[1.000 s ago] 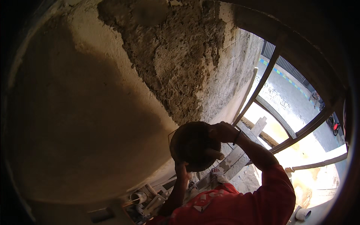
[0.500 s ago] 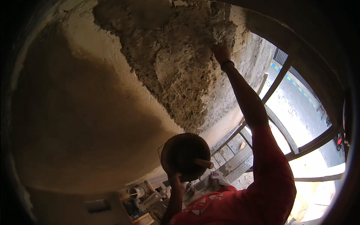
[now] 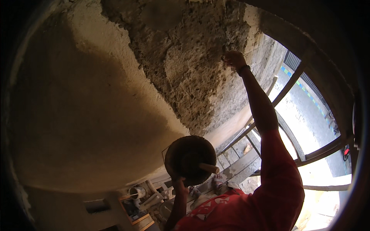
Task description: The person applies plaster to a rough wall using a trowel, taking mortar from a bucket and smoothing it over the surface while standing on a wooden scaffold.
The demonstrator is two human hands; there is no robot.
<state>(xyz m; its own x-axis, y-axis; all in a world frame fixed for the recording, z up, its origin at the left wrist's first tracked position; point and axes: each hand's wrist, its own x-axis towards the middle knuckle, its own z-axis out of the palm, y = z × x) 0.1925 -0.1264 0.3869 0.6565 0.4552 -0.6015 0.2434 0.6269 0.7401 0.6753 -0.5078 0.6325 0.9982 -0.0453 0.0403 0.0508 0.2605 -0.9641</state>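
Note:
My left hand (image 3: 180,186) grips the near rim of a dark round bucket (image 3: 178,152), held below the wall. A wooden tool handle (image 3: 209,168) sticks out over the bucket's right side; the rest of that tool is lost in the dark inside. My right arm is stretched up and away. At its end my right hand (image 3: 235,59) is closed in front of a rough, dark mortar patch (image 3: 189,73). Whatever the right fingers hold, if anything, is too dark to make out.
Smoother plaster (image 3: 77,127) covers the wall on the left, with a paler strip (image 3: 119,57) beside the rough patch. At right is a barred opening (image 3: 287,88) onto a bright street. Below lie planks (image 3: 241,163), a white bucket (image 3: 137,192) and a wooden-edged box (image 3: 133,215).
My right hand has moved slightly down and right, and its curled fingers show more clearly. The bucket stays nearly where it was in my left hand. The view has shifted a little.

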